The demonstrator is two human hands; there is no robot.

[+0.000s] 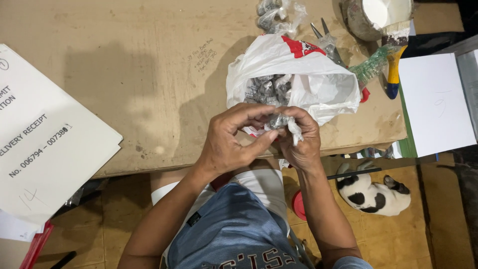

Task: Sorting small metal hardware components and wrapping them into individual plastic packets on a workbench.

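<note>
Head view, person seated at a brown cardboard-covered surface. L. hand and r. hand meet just above the near edge of the surface, both pinching one small packet: a crinkled clear plastic wrap w/ grey metallic bits inside, a loose white-ish tail of film hanging off its r. side. L. grip: thumb and forefinger closed on the packet's l. end. R. grip: fingers curled shut around its r. end. Packet sits between the two hands, touching both, lifted off the surface.

Just behind the hands: white plastic bag w/ a red patch, mouth open toward the person, holding more grey wrapped pieces of the same look. Beyond it, a second clump of wrapped pieces in clear film.

R. of the bag: metal pliers, a paintbrush w/ yellow-blue handle, a paint tin. Far r.: white sheet. Far l.: stack of white printed paper overhanging the edge.

On the floor, lower r.: black-and-white cat, lying down.
</note>
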